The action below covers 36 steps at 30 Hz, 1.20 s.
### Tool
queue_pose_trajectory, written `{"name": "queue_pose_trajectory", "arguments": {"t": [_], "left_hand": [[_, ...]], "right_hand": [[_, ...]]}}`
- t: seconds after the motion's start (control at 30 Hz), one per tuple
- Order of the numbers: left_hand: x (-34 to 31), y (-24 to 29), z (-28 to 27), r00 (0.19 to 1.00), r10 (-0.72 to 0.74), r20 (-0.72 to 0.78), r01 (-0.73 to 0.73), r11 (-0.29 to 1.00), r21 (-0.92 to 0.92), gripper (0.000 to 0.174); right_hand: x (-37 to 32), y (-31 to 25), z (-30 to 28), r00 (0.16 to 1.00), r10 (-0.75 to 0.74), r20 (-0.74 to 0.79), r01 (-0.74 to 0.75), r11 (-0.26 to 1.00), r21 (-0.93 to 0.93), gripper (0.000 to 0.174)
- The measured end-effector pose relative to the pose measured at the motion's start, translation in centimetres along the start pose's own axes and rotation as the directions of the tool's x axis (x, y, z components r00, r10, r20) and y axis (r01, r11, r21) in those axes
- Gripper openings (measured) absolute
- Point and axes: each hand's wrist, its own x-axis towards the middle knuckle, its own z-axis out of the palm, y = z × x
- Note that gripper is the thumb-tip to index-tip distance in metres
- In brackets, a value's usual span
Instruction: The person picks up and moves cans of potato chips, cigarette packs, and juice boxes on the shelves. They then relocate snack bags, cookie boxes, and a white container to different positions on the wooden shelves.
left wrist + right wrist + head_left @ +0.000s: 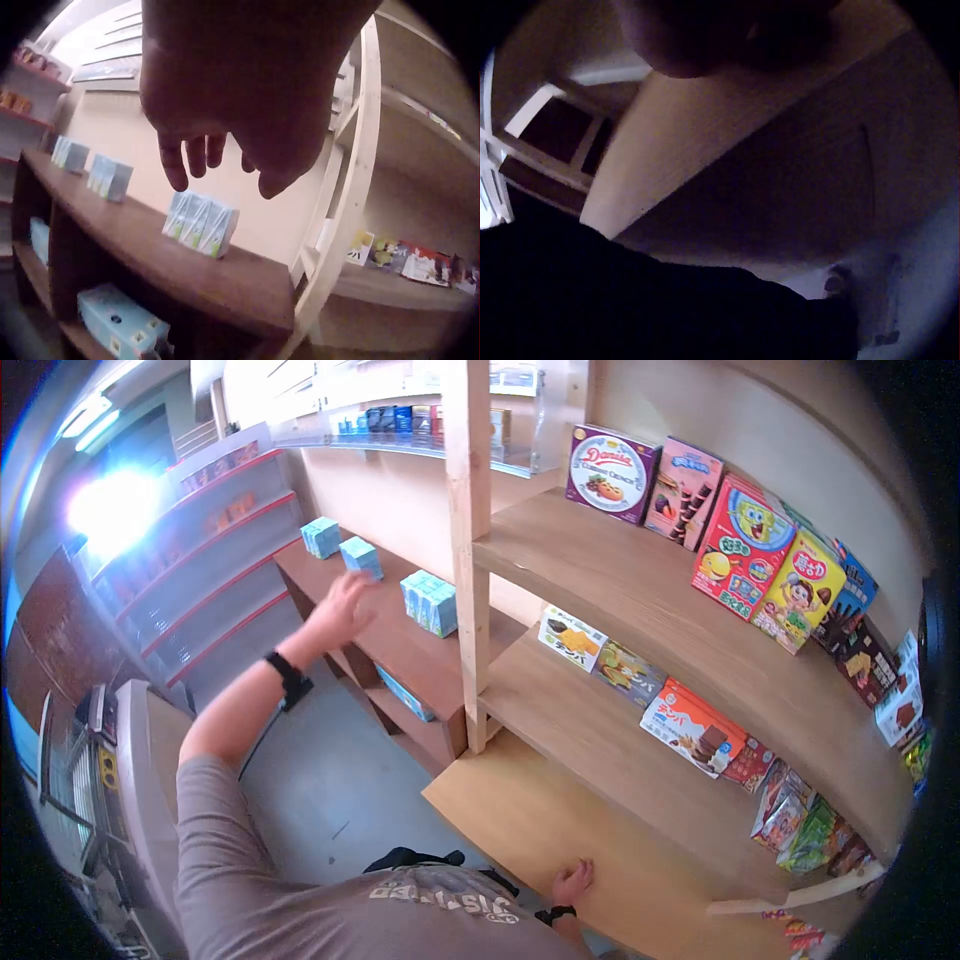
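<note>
My left hand (pixel 342 612) reaches out over the brown wooden shelf unit (pixel 400 640), its fingers loosely spread and holding nothing. On the unit's top stand three light-blue drink-carton packs: one nearest (pixel 429 603), a middle pack (pixel 361 558) partly behind my fingertips, and a far pack (pixel 320 537). In the left wrist view, my fingers hang above the nearest pack (pixel 201 223), apart from it, and straws show on its cartons. Low by my body, my right hand (pixel 573 880) rests at the light wooden board (pixel 520 810) with relaxed, empty fingers; its wrist view is dark.
A wooden post (pixel 466 560) stands between the brown unit and shelves of snack boxes (pixel 690 725) at right. A blue carton box (pixel 124 322) sits in a lower compartment. Red-edged racks (pixel 215 570) stand at far left. A clear shelf (pixel 370 442) hangs above.
</note>
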Motion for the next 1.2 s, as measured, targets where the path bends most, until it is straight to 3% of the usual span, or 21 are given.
{"name": "queue_pose_trajectory", "arguments": {"t": [0.07, 0.1, 0.17, 0.2, 0.27, 0.4, 0.47, 0.5, 0.57, 0.6, 0.67, 0.8, 0.87, 0.9, 0.97, 1.07, 1.2], "left_hand": [[4.8, -0.2, -1.7, 0.994, 0.080, -0.072, -0.079, 0.997, 0.018, 0.043], [6.8, -0.2, -2.3, 0.991, 0.088, -0.103, -0.083, 0.995, 0.057, 0.041], [10.3, 0.6, -3.2, 0.981, 0.061, -0.185, -0.053, 0.998, 0.046, 0.039], [12.0, 0.2, -3.4, 0.959, 0.134, -0.249, -0.117, 0.990, 0.082, 0.038], [15.1, -0.2, -3.7, 0.919, 0.217, -0.328, -0.181, 0.974, 0.139, 0.038], [21.0, -0.7, -4.4, 0.825, 0.335, -0.455, -0.276, 0.942, 0.193, 0.039], [23.7, -0.9, -4.6, 0.775, 0.392, -0.495, -0.329, 0.920, 0.214, 0.038], [24.8, -0.9, -4.8, 0.773, 0.388, -0.501, -0.335, 0.922, 0.196, 0.038], [26.7, -0.5, -5.2, 0.726, 0.480, -0.492, -0.423, 0.876, 0.230, 0.037], [27.3, 0.0, -5.3, 0.713, 0.485, -0.507, -0.443, 0.872, 0.210, 0.034], [28.6, 0.4, -5.5, 0.703, 0.488, -0.517, -0.436, 0.871, 0.228, 0.033], [31.5, 0.2, -4.4, 0.717, 0.489, -0.498, -0.406, 0.872, 0.272, 0.032], [32.3, -0.1, -4.0, 0.697, 0.504, -0.510, -0.395, 0.864, 0.313, 0.032], [32.5, -0.3, -3.8, 0.692, 0.508, -0.513, -0.407, 0.861, 0.303, 0.032], [33.1, -0.4, -3.3, 0.675, 0.529, -0.514, -0.390, 0.848, 0.359, 0.032], [33.6, -0.9, -2.2, 0.616, 0.566, -0.547, -0.435, 0.824, 0.363, 0.031], [33.8, -1.1, -2.2, 0.636, 0.530, -0.561, -0.458, 0.844, 0.278, 0.028]], "right_hand": [[0.1, 0.0, -0.5, 0.984, 0.170, 0.051, -0.177, 0.911, 0.372, 0.049], [-0.3, 0.3, -0.6, 0.982, 0.184, 0.040, -0.186, 0.910, 0.370, 0.049], [-1.3, 0.7, -0.6, 0.965, 0.030, -0.261, 0.047, 0.958, 0.284, 0.046], [-1.8, 0.2, -1.2, 0.962, 0.040, -0.270, 0.038, 0.960, 0.279, 0.046], [-3.5, -1.0, -2.6, 0.952, 0.305, -0.030, -0.208, 0.714, 0.669, 0.043], [-7.3, -1.9, -1.9, 0.936, 0.342, -0.082, -0.234, 0.780, 0.581, 0.040], [-9.0, 0.2, 2.5, 0.881, 0.462, -0.101, -0.200, 0.557, 0.806, 0.038], [-9.6, -0.5, 2.2, 0.875, 0.471, -0.113, -0.202, 0.566, 0.799, 0.038], [-10.5, -2.8, 1.8, 0.820, 0.571, -0.037, -0.231, 0.390, 0.891, 0.037], [-10.6, -5.4, 0.2, 0.814, 0.578, -0.057, -0.225, 0.404, 0.887, 0.037], [-10.0, -13.2, -4.4, 0.834, 0.444, -0.328, -0.226, 0.816, 0.532, 0.040], [-12.3, -15.0, -0.8, 0.809, 0.520, -0.273, -0.352, 0.801, 0.484, 0.044], [-12.7, -17.6, -0.7, 0.782, 0.599, -0.172, -0.413, 0.705, 0.577, 0.046], [-13.1, -18.4, 0.0, 0.771, 0.610, -0.179, -0.420, 0.701, 0.577, 0.046], [-13.5, -19.4, 2.1, 0.780, 0.488, -0.391, -0.308, 0.844, 0.439, 0.044], [-15.2, -20.8, 4.7, 0.774, 0.540, -0.330, -0.278, 0.759, 0.589, 0.043], [-16.4, -22.8, 5.9, 0.746, 0.607, -0.274, -0.405, 0.740, 0.537, 0.043]]}}
